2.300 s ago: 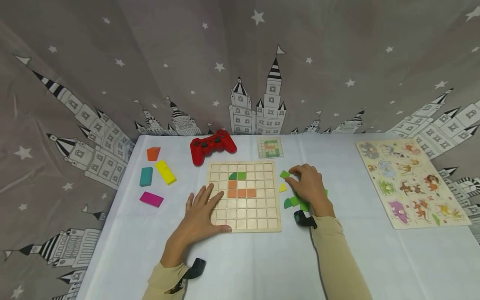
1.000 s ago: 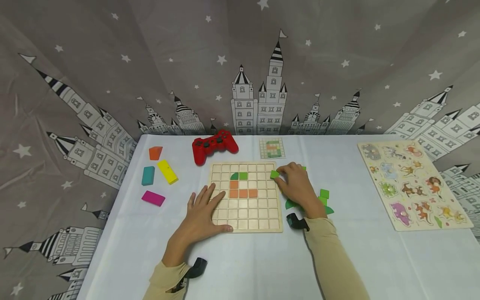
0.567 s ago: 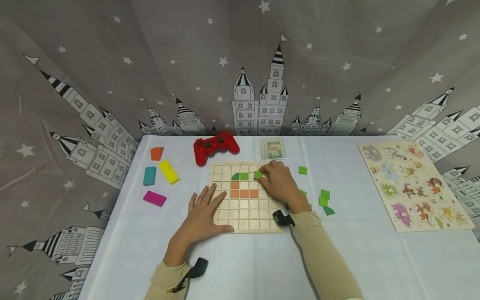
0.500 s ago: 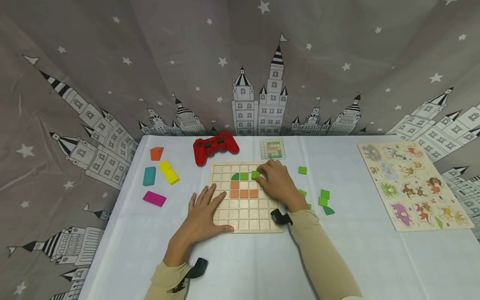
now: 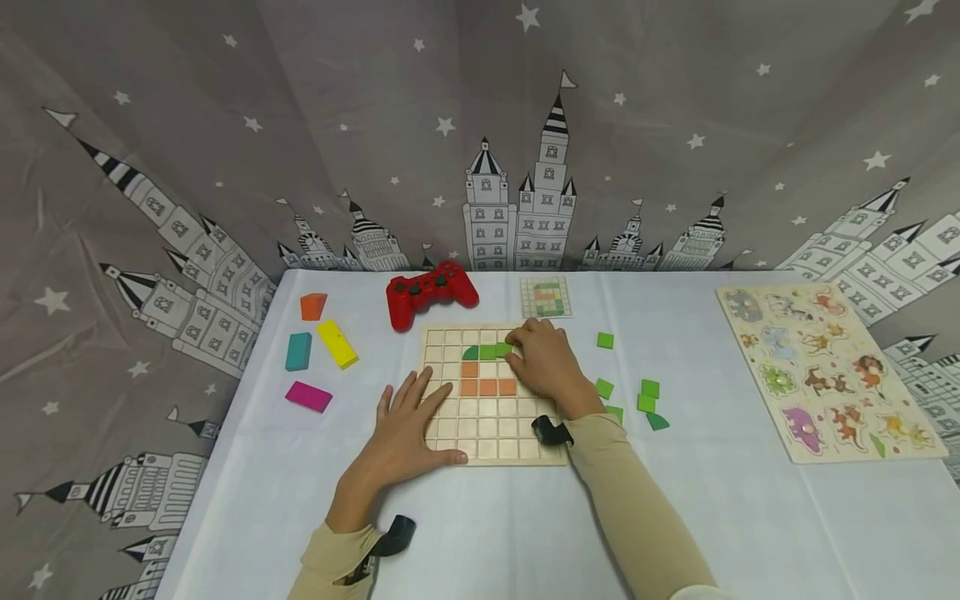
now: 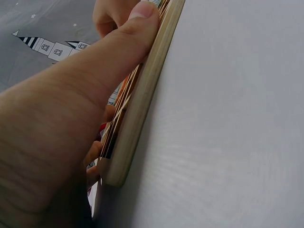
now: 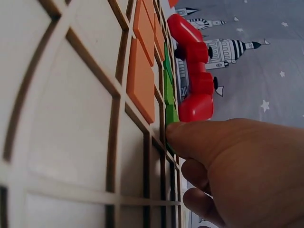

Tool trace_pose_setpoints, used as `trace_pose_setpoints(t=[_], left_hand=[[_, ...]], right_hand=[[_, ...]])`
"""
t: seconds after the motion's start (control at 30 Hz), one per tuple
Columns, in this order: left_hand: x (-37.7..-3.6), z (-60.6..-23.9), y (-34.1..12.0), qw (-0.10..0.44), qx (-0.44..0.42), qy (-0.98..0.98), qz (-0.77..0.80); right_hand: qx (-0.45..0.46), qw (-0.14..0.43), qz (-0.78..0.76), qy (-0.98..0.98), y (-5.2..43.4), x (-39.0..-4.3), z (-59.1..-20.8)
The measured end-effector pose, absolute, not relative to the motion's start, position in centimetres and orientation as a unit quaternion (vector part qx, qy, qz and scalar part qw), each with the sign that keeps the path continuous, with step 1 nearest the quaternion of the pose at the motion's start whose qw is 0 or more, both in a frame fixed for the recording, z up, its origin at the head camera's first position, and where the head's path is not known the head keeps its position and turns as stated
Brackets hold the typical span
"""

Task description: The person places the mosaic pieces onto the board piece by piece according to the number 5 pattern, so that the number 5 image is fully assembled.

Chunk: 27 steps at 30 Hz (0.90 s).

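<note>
A wooden grid board (image 5: 487, 429) lies on the white table. My left hand (image 5: 405, 429) rests over its left side with fingers spread, the thumb on the front edge. With thumb and fingers, my right hand (image 5: 547, 358) pinches a green square tile (image 5: 503, 350) at the board's upper rows. The tile sits right of another green square (image 5: 487, 352) and a dark green rounded piece (image 5: 471, 353). Below these, several orange square tiles (image 5: 488, 387) fill cells in an L shape. In the right wrist view, the thumb (image 7: 190, 135) presses against the pinched tile's near end.
Loose green tiles (image 5: 648, 389) lie right of the board, partly near the right forearm. Behind it are a red game controller (image 5: 432, 292) and a pattern card (image 5: 546, 297). Colored blocks (image 5: 337, 344) stand at left; an animal puzzle board (image 5: 825, 367) lies at far right.
My right hand has carried the green tile from the table at the right, leftward across the board, to beside the other green square. The left hand has stayed in place.
</note>
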<state>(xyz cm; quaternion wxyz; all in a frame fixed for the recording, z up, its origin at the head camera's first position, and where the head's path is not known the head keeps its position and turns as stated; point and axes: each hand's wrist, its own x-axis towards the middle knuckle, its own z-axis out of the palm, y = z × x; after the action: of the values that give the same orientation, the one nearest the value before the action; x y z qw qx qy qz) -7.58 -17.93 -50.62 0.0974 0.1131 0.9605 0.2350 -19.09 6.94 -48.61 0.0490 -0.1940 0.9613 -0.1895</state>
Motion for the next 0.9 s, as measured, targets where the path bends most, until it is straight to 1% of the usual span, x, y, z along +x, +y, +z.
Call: trace_pose_setpoints(t=[0.33, 0.9], left_hand=[[-7.54, -50.4, -17.95, 0.102, 0.112, 0.96, 0.235], [-7.51, -50.31, -17.91, 0.108, 0.11, 0.961, 0.23]], right_hand=[[-0.204, 0.049, -0.175, 0.962, 7.1, -19.01, -48.41], [-0.17, 0.04, -0.158, 0.972, 7.11, -18.63, -48.57]])
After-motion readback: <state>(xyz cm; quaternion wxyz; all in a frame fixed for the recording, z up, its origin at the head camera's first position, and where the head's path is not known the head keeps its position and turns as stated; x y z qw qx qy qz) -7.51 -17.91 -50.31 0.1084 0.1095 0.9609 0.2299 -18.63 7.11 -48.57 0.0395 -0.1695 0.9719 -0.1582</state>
